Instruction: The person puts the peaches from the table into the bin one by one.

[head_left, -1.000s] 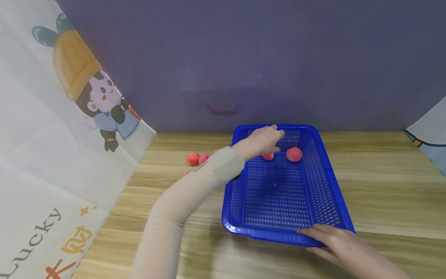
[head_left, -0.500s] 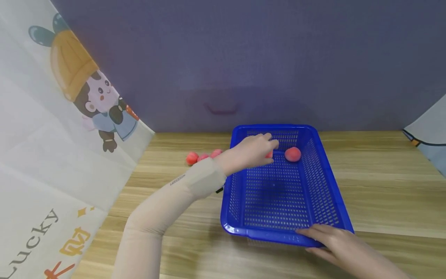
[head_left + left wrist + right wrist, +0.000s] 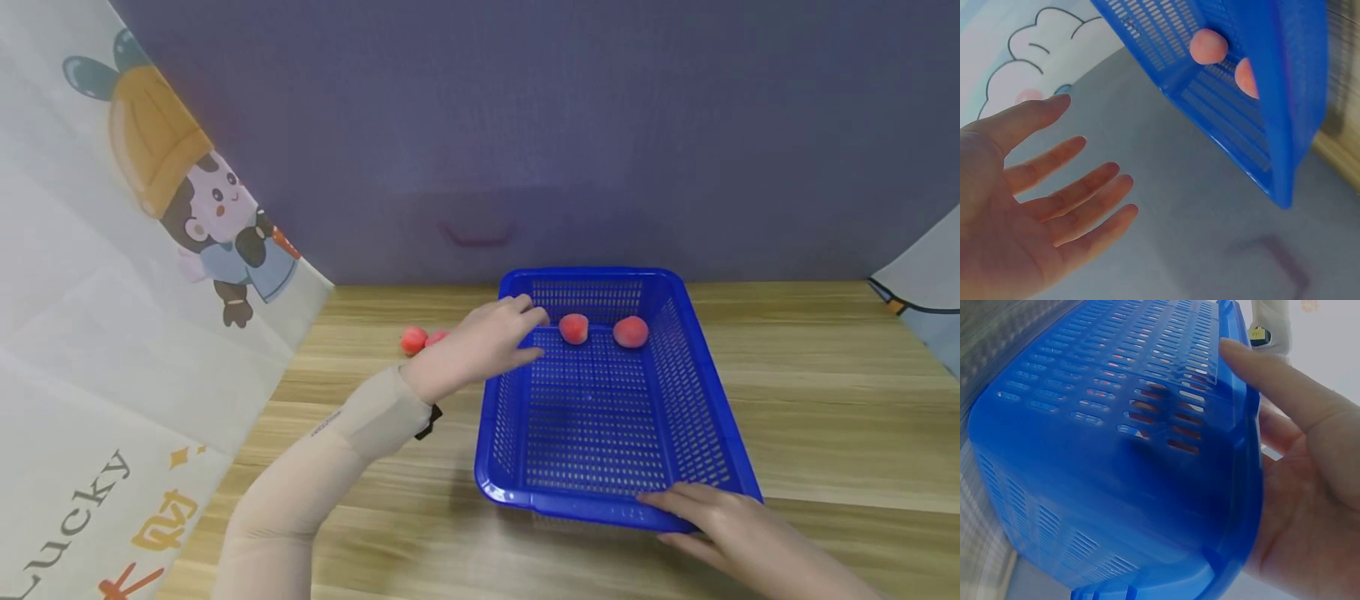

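Note:
A blue perforated plastic basket (image 3: 592, 408) stands on the table. Inside, near its far end, lie two pink-red peaches, a left peach (image 3: 573, 329) and a right peach (image 3: 631, 332). My left hand (image 3: 491, 337) hovers over the basket's left rim, holding nothing; in the left wrist view its fingers (image 3: 1094, 184) are spread and relaxed, apart from the basket. My right hand (image 3: 720, 521) grips the near rim at the right corner. In the right wrist view the right thumb (image 3: 1272, 372) lies against the outside of the rim, with the other fingers behind it.
More peaches (image 3: 413, 340) lie on the wooden table (image 3: 825, 400) left of the basket, partly hidden by the left arm. A dark grey-blue panel (image 3: 480, 150) stands behind. A white printed sheet (image 3: 90, 350) covers the left side. A black cable (image 3: 915, 308) runs at the far right.
My left hand has moved left, off the left peach, toward the basket's left rim. That peach is now uncovered in the basket. The right hand has stayed on the near rim.

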Motion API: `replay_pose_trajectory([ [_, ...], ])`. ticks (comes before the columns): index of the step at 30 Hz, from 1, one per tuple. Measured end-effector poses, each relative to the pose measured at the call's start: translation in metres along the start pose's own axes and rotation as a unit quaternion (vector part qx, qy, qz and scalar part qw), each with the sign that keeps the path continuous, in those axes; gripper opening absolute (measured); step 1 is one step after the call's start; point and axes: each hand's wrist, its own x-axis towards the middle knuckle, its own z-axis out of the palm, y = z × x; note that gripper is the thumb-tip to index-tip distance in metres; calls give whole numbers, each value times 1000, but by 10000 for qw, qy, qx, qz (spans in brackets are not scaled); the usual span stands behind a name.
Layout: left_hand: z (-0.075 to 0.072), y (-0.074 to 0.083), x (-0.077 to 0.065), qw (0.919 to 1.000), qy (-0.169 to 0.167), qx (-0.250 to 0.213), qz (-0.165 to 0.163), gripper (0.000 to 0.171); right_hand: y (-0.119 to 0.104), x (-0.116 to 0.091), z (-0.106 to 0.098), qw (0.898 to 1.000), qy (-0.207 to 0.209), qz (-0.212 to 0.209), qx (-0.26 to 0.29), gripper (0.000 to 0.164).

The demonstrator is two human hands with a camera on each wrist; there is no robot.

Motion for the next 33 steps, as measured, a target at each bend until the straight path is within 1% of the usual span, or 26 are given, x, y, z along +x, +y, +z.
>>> replay_pose_trajectory([
  [3,2,-7,-10,9994,242,-206,-121,30,0,0,0,9999,-73,32,72,30],
  [4,3,-10,-13,9990,309,-281,-165,30,0,1,-1,9995,-229,113,168,30],
  [7,7,-18,-22,9974,475,-448,-309,30,-1,0,-1,9997,-175,89,117,30],
  [8,8,-20,-25,9967,530,-505,-351,30,-1,1,-2,9995,-259,141,147,30],
  [10,11,-25,-31,9950,631,-623,-449,30,-1,1,-3,9975,-554,315,312,30],
  [11,13,-28,-34,9942,690,-667,-491,29,-2,0,-3,9975,-555,329,304,30],
  [13,16,-33,-41,9919,818,-808,-549,26,-2,1,-4,9936,-870,534,480,30],
  [15,19,-38,-46,9898,932,-855,-662,23,-2,1,-5,9922,-963,599,522,30],
  [17,23,-42,-52,9881,971,-907,-780,22,-2,1,-5,9932,-907,570,464,30],
  [21,32,-51,-63,9846,980,-1042,-1008,27,-3,1,-6,9914,-1004,620,571,31],
  [26,44,-62,-76,9788,1096,-1253,-1190,28,-3,0,-6,9899,-1078,669,630,31],
  [30,54,-72,-86,9749,1074,-1412,-1347,27,-3,0,-7,9886,-1129,765,640,32],
  [33,61,-78,-92,9740,1058,-1435,-1394,27,-3,0,-7,9889,-1109,761,633,32],
])
